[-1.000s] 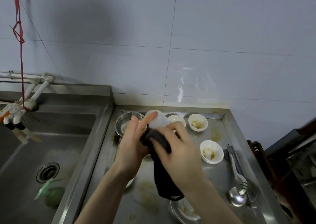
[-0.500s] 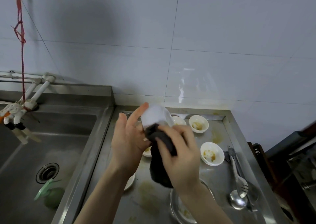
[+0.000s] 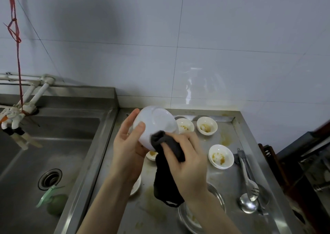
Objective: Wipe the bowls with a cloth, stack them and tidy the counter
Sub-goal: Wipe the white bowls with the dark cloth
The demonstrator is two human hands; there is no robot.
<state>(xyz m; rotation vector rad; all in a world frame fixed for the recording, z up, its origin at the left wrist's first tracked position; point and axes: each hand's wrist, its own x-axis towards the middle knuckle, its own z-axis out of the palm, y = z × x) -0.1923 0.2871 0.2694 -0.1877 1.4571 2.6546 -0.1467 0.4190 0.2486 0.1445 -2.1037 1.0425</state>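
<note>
My left hand (image 3: 127, 149) grips a white bowl (image 3: 155, 124) raised above the steel counter (image 3: 230, 176), its underside turned toward me. My right hand (image 3: 187, 164) holds a dark cloth (image 3: 165, 169) and presses it against the bowl's lower edge; the rest of the cloth hangs down. Three small white bowls with yellow food stains sit on the counter: one at the back (image 3: 207, 128), one beside it (image 3: 184, 125), one to the right (image 3: 221, 156). Another stained bowl (image 3: 151, 155) shows partly under my hands.
A deep steel sink (image 3: 53, 144) with a drain (image 3: 50, 179) and a green object (image 3: 56, 204) lies to the left. Metal tongs, a fork and a ladle (image 3: 248, 189) lie at the counter's right. A metal plate (image 3: 194, 214) sits near the front; a white plate (image 3: 136, 185) peeks under my left arm.
The bowl has been lifted and turned so that its underside faces me. My right hand with the cloth has slid to the bowl's lower edge.
</note>
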